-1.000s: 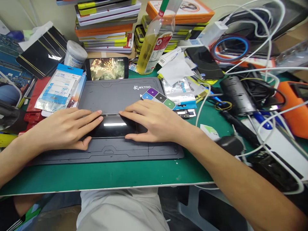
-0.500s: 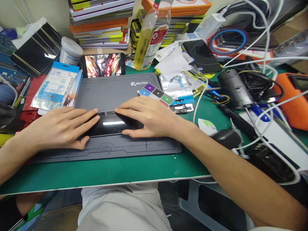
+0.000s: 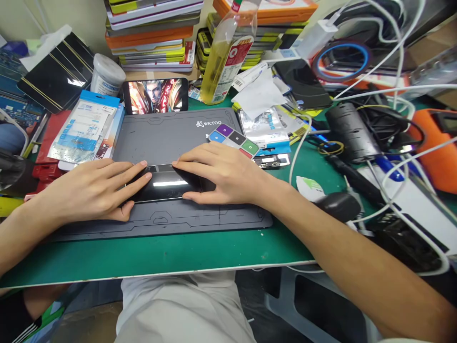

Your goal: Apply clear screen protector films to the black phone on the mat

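A glossy black phone [image 3: 167,189] lies flat on the grey repair mat [image 3: 157,136], with a bright light strip reflected in its screen. My left hand [image 3: 94,190] holds its left end. Two stretched fingertips rest on the glass, and the thumb is bent by the near edge. Across the right end, my right hand [image 3: 226,174] grips with fingers at the far long edge and thumb at the near one. Both ends of the phone are partly hidden under my hands. A card with coloured squares [image 3: 237,138] lies just beyond my right hand.
Behind the mat a lit phone [image 3: 156,96] leans upright beside a bottle of yellow liquid [image 3: 226,57]. Blue-topped packets [image 3: 82,128] lie left. On the right are white cables [image 3: 394,166], a black mouse-like object [image 3: 339,206] and an orange device [image 3: 435,147].
The whole view has shifted slightly. Both hands keep nearly the same hold on the phone, and the left fingertips sit a touch farther right on the glass.
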The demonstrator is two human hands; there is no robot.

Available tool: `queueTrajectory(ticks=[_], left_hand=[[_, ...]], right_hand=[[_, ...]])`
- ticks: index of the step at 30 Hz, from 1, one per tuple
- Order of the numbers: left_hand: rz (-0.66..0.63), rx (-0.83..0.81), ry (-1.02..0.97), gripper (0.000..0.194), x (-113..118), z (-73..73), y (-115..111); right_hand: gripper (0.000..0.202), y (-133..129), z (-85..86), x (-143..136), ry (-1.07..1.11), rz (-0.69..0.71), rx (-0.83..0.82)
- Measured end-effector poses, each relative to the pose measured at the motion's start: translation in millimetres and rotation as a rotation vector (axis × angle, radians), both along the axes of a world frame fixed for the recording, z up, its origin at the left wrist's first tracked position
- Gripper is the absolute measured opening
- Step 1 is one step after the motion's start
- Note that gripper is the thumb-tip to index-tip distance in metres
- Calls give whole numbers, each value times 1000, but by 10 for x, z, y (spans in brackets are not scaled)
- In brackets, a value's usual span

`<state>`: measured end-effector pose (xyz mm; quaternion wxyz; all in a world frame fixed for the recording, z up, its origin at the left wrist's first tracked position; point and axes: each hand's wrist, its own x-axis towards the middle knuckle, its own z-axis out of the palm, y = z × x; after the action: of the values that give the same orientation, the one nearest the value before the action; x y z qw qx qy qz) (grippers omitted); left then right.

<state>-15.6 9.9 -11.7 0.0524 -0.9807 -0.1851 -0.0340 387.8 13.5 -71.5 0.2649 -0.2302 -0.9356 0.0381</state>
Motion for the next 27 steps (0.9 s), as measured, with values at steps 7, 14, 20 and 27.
queueTrajectory(ticks=[7,14,20,27], left_hand=[[-21,6,-47,76,35,37,2],[-80,144,-5,59,95,94,-2],[-98,178,-7,56,108,100,-3],[-57,109,-5,59,89,85,1]], right_hand=[[57,10,-14,3,-3,8,-2],[58,14,-37,6,15,8,-7],[59,5,-39,7,19,2,9],[59,5,-38,-2,2,-9,1]])
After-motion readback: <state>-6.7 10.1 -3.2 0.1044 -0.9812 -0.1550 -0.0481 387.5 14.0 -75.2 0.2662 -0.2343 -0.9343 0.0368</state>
